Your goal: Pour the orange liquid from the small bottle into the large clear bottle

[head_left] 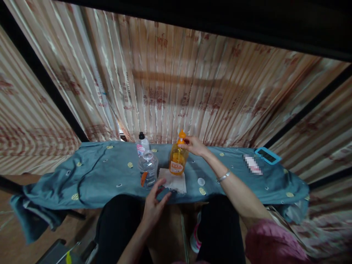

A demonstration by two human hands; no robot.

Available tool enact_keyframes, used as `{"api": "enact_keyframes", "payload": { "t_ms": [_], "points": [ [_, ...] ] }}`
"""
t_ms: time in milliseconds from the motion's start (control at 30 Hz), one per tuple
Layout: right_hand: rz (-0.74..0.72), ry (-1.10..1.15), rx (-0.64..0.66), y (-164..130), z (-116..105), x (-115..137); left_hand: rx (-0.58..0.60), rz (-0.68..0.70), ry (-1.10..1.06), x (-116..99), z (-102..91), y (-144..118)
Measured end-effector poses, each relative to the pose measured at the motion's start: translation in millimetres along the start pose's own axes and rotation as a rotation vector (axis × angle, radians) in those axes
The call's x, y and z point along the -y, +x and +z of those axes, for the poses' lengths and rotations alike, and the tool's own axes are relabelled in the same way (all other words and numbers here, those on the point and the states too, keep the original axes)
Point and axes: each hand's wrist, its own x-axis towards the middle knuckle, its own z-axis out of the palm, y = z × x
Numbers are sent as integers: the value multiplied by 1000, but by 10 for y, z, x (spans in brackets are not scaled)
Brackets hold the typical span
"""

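Cloth (90, 172), blue-grey with small yellow dots, covers the desk (16, 179) from the left edge on, hanging in folds at the left corner. Further right a small bottle with a black cap (142, 143) stands at the back, and in front of it a clear plastic bottle (147, 169) stands upright, apparently uncapped, with an orange mark low on its side. The left hand (154, 205) hovers just below that clear bottle, fingers spread and loose, gripping nothing; its fingertips lie at the near edge of a white paper napkin (173, 181). On the far part of that napkin stands the orange bottle (178, 158), its long axis vertical, its orange nozzle pointing straight up. The right hand (194, 145) reaches over from the right and pinches the nozzle top between thumb and fingers (the grip is small in view, yet contact looks clear). A white round cap (201, 181) lies on the cloth just right of the napkin. Well to the right a blue-framed device (267, 156) lies flat near the desk's back edge.
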Motion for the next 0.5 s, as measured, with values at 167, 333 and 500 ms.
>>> {"api": "enact_keyframes", "payload": {
  "t_ms": [167, 333, 500],
  "points": [
    [-30, 77, 36, -275, 7, 96, -32, 88, 94, -85, 441, 592],
    [36, 145, -85, -485, 193, 206, 4, 69, 76, -193, 633, 966],
    [175, 220, -305, -618, 482, 270, -19, 84, 122, -75, 652, 1020]
  ]
}}
